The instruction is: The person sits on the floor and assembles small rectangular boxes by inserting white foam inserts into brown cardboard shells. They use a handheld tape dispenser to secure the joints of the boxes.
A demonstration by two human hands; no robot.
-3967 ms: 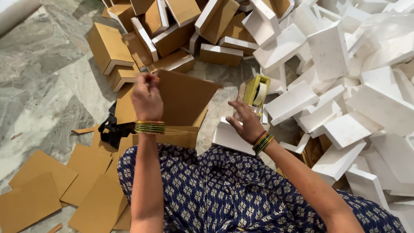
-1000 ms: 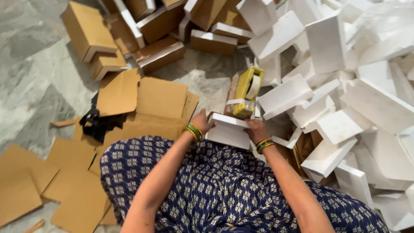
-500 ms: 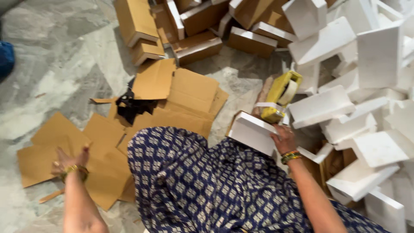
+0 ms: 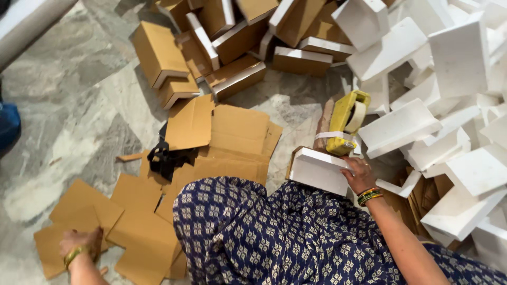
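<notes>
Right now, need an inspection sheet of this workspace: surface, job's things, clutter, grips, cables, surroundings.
Surface: grey marbled stone floor, person seated on it.
Job's things: white box on the lap edge; flat cardboard sheets at the left.
Clutter: yellow tape dispenser just above the box; black item on the sheets; brown-and-white box heap ahead; white box pile at the right.
Grips: left hand flat on a cardboard sheet; right hand holding the white box's edge.
Cables: nothing seen.
Surroundings: pale pipe-like edge and something blue at far left.
</notes>
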